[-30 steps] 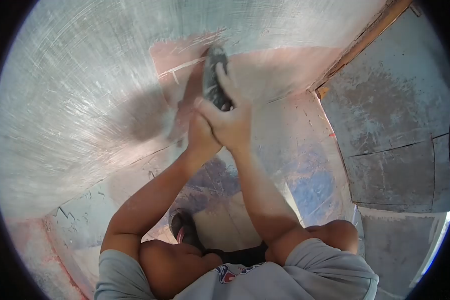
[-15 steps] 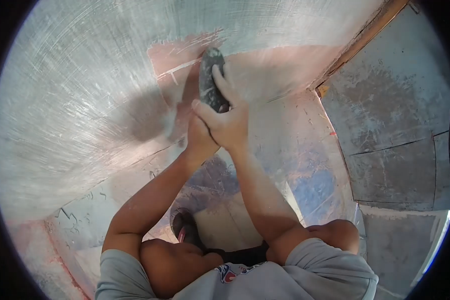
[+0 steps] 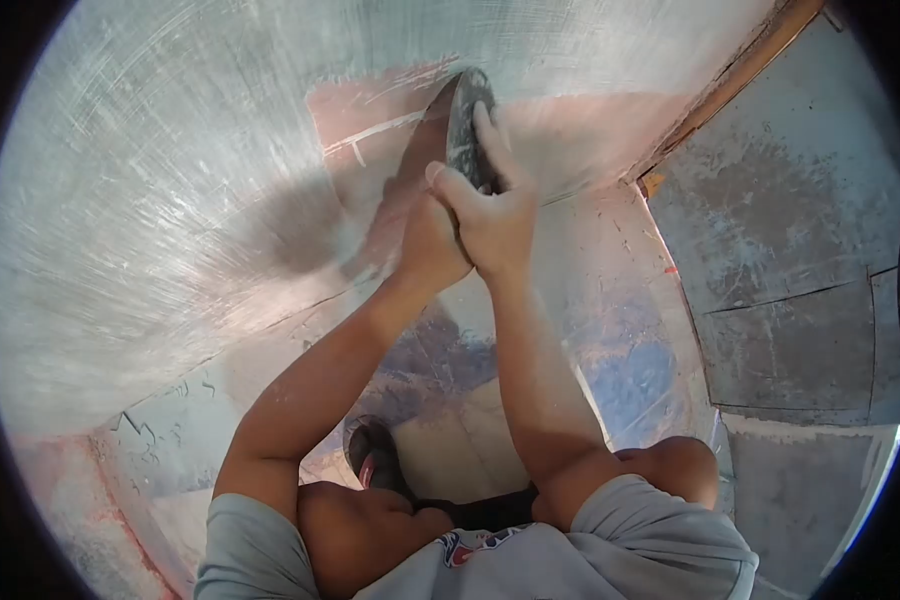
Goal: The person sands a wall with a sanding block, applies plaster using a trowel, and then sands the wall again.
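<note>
A long dark sanding block [image 3: 463,130] with rounded ends and pale dust smears is held against the curved grey surface [image 3: 220,150], its tip over a reddish patch [image 3: 370,115]. My right hand [image 3: 502,215] is closed around its near end, with fingers stretched along its right side and the thumb across the near end. My left hand [image 3: 435,245] presses up against the right one from the left, closed at the block's near end; its fingers are mostly hidden. The block's underside is out of sight.
A brown wooden edge [image 3: 730,85] borders the surface at upper right. Beyond it stand worn grey panels [image 3: 780,220]. The floor below is stained blue and pink [image 3: 625,375]. My bent knees and one sandalled foot [image 3: 375,455] are below my arms.
Both hands and the sanding block have slid to the right and slightly upward across the surface. My grip looks the same, and more of the reddish patch shows left of the block.
</note>
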A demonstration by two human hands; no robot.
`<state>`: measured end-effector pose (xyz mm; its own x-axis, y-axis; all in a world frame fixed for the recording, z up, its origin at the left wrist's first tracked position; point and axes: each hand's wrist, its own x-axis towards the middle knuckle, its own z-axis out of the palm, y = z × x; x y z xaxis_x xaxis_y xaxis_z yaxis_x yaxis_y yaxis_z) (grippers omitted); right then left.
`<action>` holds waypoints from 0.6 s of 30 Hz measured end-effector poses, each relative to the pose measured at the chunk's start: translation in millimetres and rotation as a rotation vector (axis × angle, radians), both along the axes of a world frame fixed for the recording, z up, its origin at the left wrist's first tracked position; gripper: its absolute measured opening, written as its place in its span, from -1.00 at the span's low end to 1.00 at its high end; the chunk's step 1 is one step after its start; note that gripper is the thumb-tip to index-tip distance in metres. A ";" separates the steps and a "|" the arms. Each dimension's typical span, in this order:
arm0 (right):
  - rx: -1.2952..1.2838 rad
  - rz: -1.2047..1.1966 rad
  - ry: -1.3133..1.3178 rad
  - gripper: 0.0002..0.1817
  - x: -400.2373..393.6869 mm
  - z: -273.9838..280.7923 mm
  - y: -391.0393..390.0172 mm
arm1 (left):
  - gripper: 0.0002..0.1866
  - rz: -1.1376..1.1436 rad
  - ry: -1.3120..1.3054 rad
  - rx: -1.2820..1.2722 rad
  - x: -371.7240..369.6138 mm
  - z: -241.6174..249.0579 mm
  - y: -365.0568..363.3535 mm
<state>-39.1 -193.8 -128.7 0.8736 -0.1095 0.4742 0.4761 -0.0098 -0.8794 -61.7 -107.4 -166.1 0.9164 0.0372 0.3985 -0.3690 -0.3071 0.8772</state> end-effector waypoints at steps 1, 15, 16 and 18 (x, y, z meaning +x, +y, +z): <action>0.045 0.041 0.027 -0.19 0.9 -0.1 -0.3 | -0.70 -0.004 0.030 0.011 -0.3 2.7 -0.4; -0.030 -0.002 0.053 -0.18 -14.9 -1.3 10.0 | -0.43 -0.046 -0.013 -0.055 -11.5 -1.2 10.9; -0.144 -0.069 -0.062 -0.17 -17.6 -9.7 13.9 | -0.46 -0.024 -0.080 -0.071 -18.9 -6.2 11.9; -0.149 -0.060 -0.055 -0.17 -20.0 -14.3 13.3 | -0.47 -0.046 -0.027 -0.105 -22.0 -6.2 12.6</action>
